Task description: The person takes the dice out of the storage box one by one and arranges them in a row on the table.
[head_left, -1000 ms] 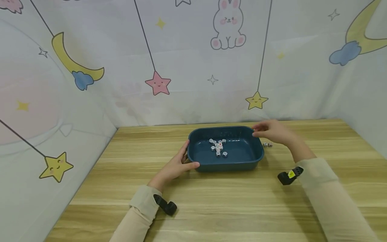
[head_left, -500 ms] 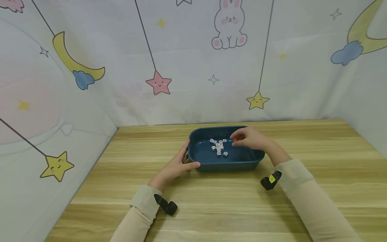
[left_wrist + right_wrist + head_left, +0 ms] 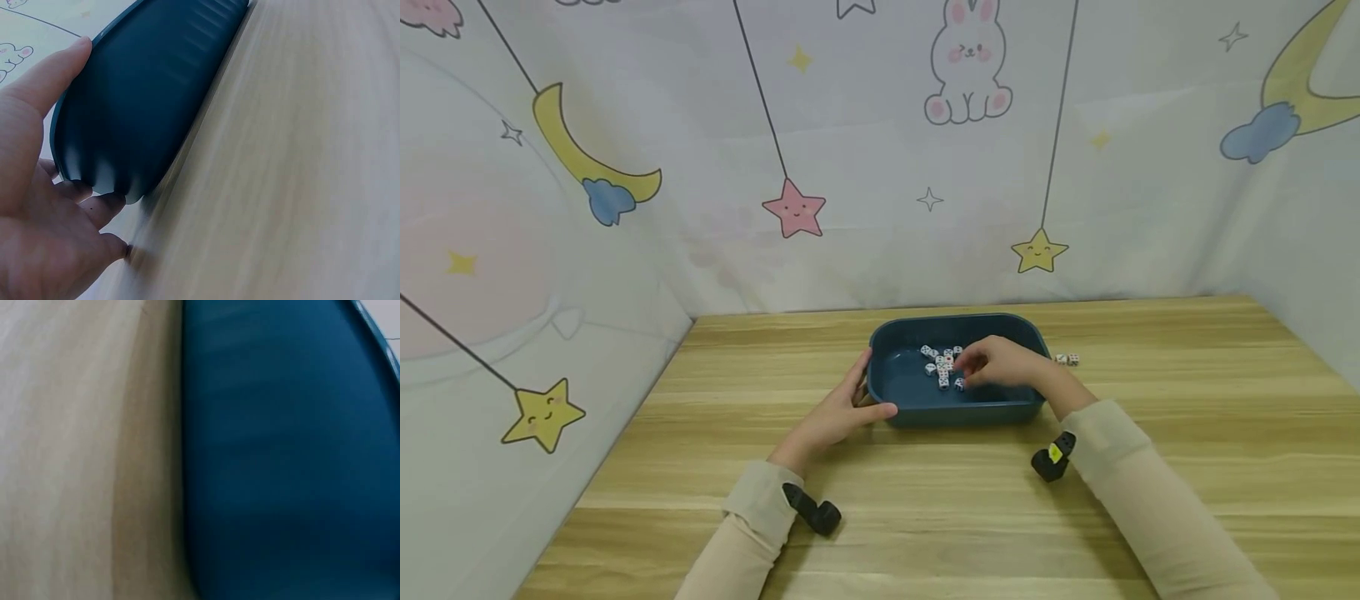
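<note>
A dark blue rectangular tray (image 3: 962, 414) stands on the table, with several white dice (image 3: 943, 371) in a loose cluster on its floor. My left hand (image 3: 831, 417) grips the tray's left end, its thumb on the front rim and its fingers at the left side. In the left wrist view, the left thumb (image 3: 59, 72) touches the tray's rim while fingertips bend against its end. My right hand (image 3: 1003, 362) reaches over the right part of the tray, fingers bent and tips close to the dice. Whether a die is between those fingertips is too small to tell.
Two loose dice (image 3: 1067, 360) lie on the wooden table (image 3: 925, 517) just right of the tray. Behind it hangs a pale cloth (image 3: 865, 275) printed with stars, moons and a rabbit. The right wrist view shows only the tray's outer wall (image 3: 275, 456) and wood.
My right hand has moved left and down from the tray's right rim to the dice inside. The two loose dice, covered half a second ago, show again. My left hand has stayed put.
</note>
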The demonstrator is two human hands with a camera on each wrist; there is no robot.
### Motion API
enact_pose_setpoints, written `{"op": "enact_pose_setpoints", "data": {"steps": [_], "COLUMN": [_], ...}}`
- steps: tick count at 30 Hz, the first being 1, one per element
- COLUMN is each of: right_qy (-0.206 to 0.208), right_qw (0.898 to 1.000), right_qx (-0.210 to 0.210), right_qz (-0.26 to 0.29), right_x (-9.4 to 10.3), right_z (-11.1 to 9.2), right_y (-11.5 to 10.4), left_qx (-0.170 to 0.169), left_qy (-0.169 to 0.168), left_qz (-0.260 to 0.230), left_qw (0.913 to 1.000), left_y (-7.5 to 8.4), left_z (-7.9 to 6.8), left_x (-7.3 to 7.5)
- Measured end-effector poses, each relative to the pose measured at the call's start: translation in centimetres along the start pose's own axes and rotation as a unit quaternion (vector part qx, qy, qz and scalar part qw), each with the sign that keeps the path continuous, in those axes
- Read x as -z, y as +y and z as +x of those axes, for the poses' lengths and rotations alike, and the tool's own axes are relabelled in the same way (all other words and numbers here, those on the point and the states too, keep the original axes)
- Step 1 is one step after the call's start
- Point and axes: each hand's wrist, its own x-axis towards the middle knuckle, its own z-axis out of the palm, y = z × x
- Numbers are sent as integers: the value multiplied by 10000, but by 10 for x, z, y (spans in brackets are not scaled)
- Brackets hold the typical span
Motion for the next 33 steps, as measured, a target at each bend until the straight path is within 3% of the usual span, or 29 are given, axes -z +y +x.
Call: {"op": "enact_pose_setpoints", "data": {"steps": [19, 33], "right_qy": [-116, -33], "right_qw": [9986, 9977], "right_qx": [-91, -340], "right_qz": [-516, -582], "right_x": [-6, -5], "right_z": [5, 3], "right_y": [3, 0], "left_qx": [60, 46], "left_qy": [36, 54], "left_qz": [-35, 20], "left_qw": [10000, 10000], "left_y": [1, 0], "left_z": [-1, 0], "left_x": [-1, 0]}}
